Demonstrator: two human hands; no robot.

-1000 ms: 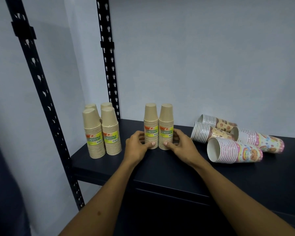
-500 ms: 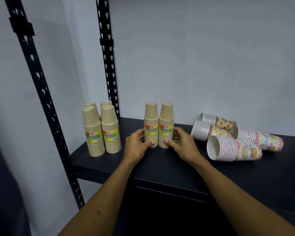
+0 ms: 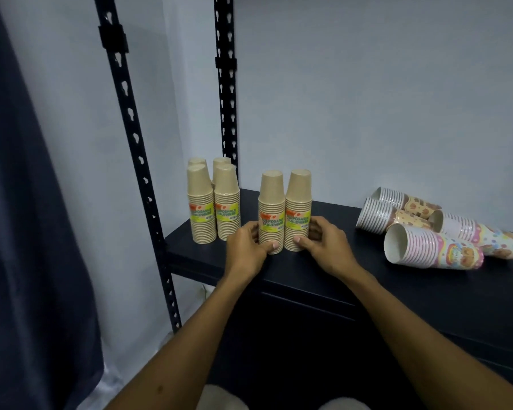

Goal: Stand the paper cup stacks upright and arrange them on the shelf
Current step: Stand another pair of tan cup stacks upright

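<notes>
A pair of brown cup stacks (image 3: 285, 211) stood upright near the shelf's (image 3: 323, 276) front edge, touching each other. The left hand (image 3: 246, 250) and right hand (image 3: 323, 247) gripped them, fingers curled round their bases. Four more brown stacks (image 3: 214, 202) stood at the left corner; patterned stacks (image 3: 433, 229) lay toppled to the right.

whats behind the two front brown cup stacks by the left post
Two more brown stacks stand behind the front pair; only their tops show, the rest is covered.
</notes>
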